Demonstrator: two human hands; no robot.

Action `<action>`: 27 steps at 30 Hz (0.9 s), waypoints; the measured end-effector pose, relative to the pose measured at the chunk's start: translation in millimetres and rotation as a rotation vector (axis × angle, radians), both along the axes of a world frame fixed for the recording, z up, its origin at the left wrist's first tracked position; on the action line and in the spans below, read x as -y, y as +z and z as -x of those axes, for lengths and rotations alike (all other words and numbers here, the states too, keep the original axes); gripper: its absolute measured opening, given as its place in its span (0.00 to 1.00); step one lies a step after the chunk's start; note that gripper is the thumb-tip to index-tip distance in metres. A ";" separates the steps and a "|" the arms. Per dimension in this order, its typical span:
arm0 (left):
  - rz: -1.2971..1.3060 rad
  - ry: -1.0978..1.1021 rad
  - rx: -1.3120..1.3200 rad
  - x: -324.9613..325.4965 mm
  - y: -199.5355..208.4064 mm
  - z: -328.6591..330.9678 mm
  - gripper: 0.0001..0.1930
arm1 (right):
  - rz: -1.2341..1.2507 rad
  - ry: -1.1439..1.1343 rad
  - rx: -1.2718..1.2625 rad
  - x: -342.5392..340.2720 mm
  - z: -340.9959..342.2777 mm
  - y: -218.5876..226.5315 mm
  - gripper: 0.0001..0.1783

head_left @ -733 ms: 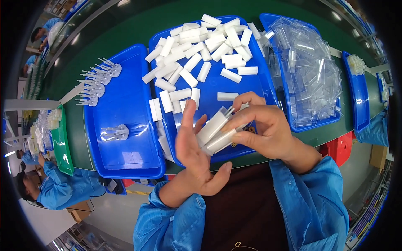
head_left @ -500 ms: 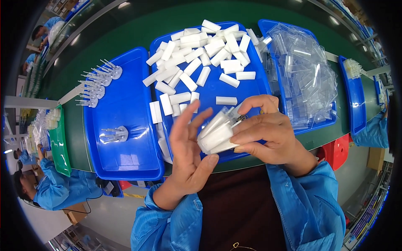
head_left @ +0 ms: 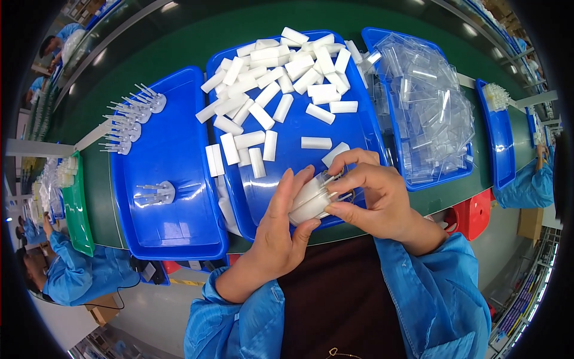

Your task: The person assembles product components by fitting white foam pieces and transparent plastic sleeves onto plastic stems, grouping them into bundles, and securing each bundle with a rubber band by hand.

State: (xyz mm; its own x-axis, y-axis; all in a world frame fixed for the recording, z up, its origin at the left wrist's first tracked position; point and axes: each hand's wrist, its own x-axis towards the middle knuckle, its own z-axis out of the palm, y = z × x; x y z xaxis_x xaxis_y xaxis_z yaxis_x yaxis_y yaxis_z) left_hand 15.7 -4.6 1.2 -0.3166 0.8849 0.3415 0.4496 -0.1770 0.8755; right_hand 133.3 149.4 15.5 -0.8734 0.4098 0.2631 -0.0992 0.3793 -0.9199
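Observation:
Between my hands is a bundle of white blocks with clear plastic pieces (head_left: 309, 202), held above the near edge of the middle blue tray (head_left: 287, 170). My left hand (head_left: 276, 230) cups its left side, fingers up behind it and thumb below. My right hand (head_left: 373, 194) pinches its right end between thumb and fingers, where thin parts stick out; my fingers partly hide them. Many loose white blocks (head_left: 261, 115) lie piled in the middle tray, a few of them close beyond my fingers.
A left blue tray (head_left: 161, 230) holds several clear pronged pieces (head_left: 158, 192). Clear plastic sleeves (head_left: 427, 107) fill a right blue tray (head_left: 418, 184). Farther out are a green tray (head_left: 78, 209), a narrow blue tray (head_left: 501, 140), a red stool (head_left: 475, 215) and co-workers in blue sleeves.
My left fingers have closed in against the bundle, which has turned slightly. Another white block now shows beside my right fingers, and one stands out near the tray's middle. The view has shifted slightly.

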 end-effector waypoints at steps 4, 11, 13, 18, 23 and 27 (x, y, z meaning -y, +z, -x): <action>0.018 -0.012 0.043 1.2 -1.6 -2.3 0.41 | 0.067 -0.044 -0.001 7.0 -3.7 -6.0 0.13; 0.331 -0.245 0.213 11.1 21.3 0.7 0.51 | -0.338 0.221 0.037 21.1 -11.8 31.1 0.13; 0.377 -0.282 0.343 16.8 20.5 -1.3 0.44 | -0.397 0.361 -0.020 22.8 -14.6 39.8 0.14; 0.224 -0.237 0.692 28.7 10.3 8.0 0.26 | -0.451 0.173 -0.036 -8.2 -13.1 39.6 0.11; -0.101 -0.031 0.973 22.0 1.2 5.6 0.32 | -0.685 0.077 0.232 -27.4 -3.7 25.5 0.06; -0.137 0.034 1.141 20.7 1.6 9.2 0.40 | -0.694 0.148 0.326 -32.4 -10.7 31.1 0.05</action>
